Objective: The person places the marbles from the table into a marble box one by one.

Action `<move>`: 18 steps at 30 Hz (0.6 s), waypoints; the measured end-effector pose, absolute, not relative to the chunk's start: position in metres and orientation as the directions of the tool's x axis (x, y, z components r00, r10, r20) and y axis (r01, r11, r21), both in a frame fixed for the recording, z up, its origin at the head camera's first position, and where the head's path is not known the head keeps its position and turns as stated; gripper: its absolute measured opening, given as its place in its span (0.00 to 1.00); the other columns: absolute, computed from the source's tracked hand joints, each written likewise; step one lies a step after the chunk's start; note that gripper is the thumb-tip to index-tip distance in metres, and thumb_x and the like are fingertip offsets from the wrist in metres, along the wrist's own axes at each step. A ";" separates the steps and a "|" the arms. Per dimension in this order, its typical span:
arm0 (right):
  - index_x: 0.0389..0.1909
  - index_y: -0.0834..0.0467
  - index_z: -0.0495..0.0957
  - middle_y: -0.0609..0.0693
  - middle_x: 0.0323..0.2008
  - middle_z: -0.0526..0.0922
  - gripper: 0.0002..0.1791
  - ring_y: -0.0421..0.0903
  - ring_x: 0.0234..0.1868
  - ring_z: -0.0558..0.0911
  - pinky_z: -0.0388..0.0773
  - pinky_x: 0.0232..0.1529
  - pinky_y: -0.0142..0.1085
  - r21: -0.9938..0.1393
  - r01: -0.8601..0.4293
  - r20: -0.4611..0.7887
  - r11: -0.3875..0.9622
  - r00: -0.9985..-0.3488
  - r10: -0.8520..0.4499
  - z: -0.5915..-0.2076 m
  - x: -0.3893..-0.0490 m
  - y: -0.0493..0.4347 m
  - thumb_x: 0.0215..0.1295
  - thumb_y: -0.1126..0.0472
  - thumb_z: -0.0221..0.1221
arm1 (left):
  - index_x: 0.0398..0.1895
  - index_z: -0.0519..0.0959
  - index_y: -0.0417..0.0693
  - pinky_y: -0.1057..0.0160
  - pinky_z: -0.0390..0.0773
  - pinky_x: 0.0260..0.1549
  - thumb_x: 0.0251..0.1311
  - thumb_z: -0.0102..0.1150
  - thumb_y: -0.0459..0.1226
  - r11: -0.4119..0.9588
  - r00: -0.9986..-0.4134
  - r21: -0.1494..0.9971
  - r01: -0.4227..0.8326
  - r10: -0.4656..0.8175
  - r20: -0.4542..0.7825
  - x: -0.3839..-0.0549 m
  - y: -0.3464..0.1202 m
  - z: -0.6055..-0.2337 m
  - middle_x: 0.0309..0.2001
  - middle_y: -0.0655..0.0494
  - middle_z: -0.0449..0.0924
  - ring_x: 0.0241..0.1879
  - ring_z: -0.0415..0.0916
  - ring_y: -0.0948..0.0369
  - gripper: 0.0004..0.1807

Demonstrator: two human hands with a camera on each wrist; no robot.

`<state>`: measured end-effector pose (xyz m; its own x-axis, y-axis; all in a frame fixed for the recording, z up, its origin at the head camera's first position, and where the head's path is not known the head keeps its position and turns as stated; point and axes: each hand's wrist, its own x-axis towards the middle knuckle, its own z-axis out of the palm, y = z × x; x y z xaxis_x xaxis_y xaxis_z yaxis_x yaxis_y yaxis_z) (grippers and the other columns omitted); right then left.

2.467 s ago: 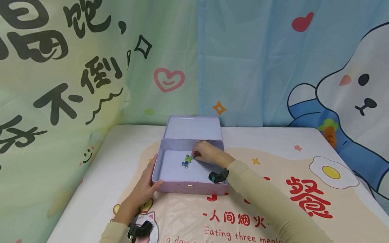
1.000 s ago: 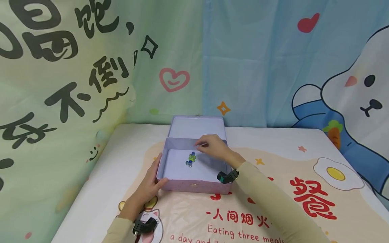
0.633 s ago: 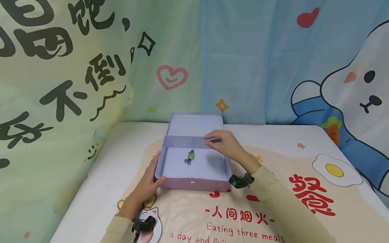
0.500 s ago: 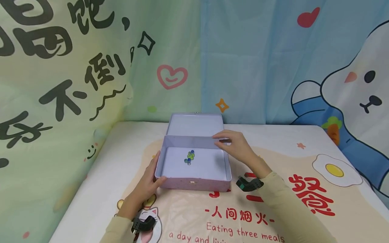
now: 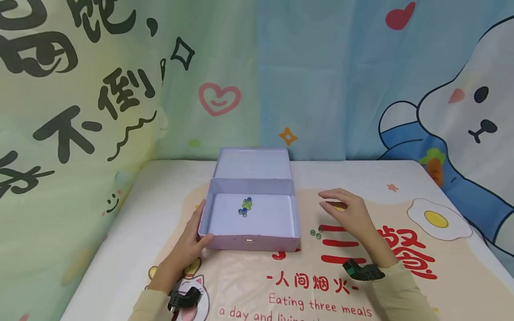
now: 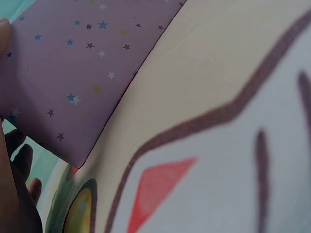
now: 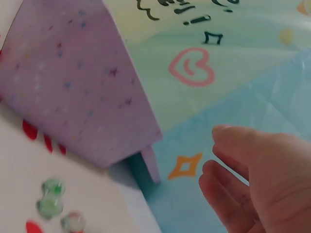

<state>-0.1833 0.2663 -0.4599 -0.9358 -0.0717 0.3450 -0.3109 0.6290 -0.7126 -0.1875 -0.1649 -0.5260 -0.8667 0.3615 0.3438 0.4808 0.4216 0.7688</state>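
A lilac hinged tin box (image 5: 249, 243) with a star print lies with its lid (image 5: 253, 163) thrown back. My left hand (image 5: 185, 247) grips its front left corner, thumb at the front rim and fingers along the side wall. Inside, a small cluster of blue, green and clear glass marbles (image 5: 246, 204) sits left of centre on the pale floor. My right hand (image 5: 353, 216) hovers right of the box, thumb and forefinger parted with nothing between them. Three green-tinted glass marbles (image 7: 50, 206) lie on the cloth between that hand and the box.
A printed tablecloth (image 5: 305, 307) with red lettering and a fried-egg picture covers the table. Behind it hangs a curtain (image 5: 305, 89) with cartoon prints. Each wrist wears a black camera strap (image 5: 364, 271).
My right hand has lifted out of the box and swung right, over the table. The green marbles on the cloth now show, previously behind the arm. My left hand keeps its hold.
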 end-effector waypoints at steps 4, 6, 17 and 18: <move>0.49 0.51 0.82 0.46 0.48 0.83 0.14 0.27 0.47 0.76 0.74 0.46 0.20 -0.726 -0.264 0.289 0.635 -0.955 -0.067 -0.468 -0.181 0.277 0.63 0.54 0.61 | 0.75 0.42 0.42 0.32 0.51 0.62 0.52 0.60 0.37 0.418 -0.865 0.770 0.483 0.362 0.346 -0.181 -0.159 -0.510 0.74 0.38 0.47 0.71 0.47 0.39 0.50; 0.49 0.51 0.82 0.47 0.48 0.82 0.14 0.33 0.48 0.79 0.77 0.47 0.25 -0.727 -0.254 0.259 0.638 -0.962 -0.087 -0.471 -0.183 0.280 0.63 0.55 0.61 | 0.74 0.43 0.37 0.31 0.51 0.61 0.52 0.60 0.36 0.412 -0.864 0.772 0.484 0.363 0.348 -0.179 -0.157 -0.504 0.73 0.34 0.47 0.70 0.47 0.37 0.50; 0.50 0.55 0.81 0.49 0.47 0.82 0.16 0.49 0.49 0.81 0.80 0.47 0.38 -0.725 -0.221 0.104 0.652 -0.971 -0.214 -0.491 -0.187 0.295 0.59 0.62 0.64 | 0.76 0.41 0.49 0.35 0.54 0.62 0.55 0.60 0.45 0.417 -0.846 0.750 0.514 0.388 0.365 -0.189 -0.166 -0.526 0.75 0.45 0.46 0.72 0.48 0.43 0.51; 0.50 0.55 0.81 0.49 0.47 0.82 0.16 0.49 0.49 0.81 0.80 0.47 0.37 -0.727 -0.223 0.095 0.649 -0.969 -0.226 -0.492 -0.188 0.294 0.59 0.62 0.64 | 0.76 0.40 0.49 0.36 0.55 0.62 0.56 0.60 0.45 0.418 -0.847 0.751 0.512 0.389 0.361 -0.189 -0.167 -0.525 0.75 0.45 0.45 0.72 0.48 0.44 0.51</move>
<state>-0.1875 0.2939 -0.4922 -0.9695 -0.2261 0.0947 -0.2225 0.6495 -0.7271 -0.1892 -0.1667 -0.5253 -0.8475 0.3891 0.3611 0.5116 0.4175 0.7509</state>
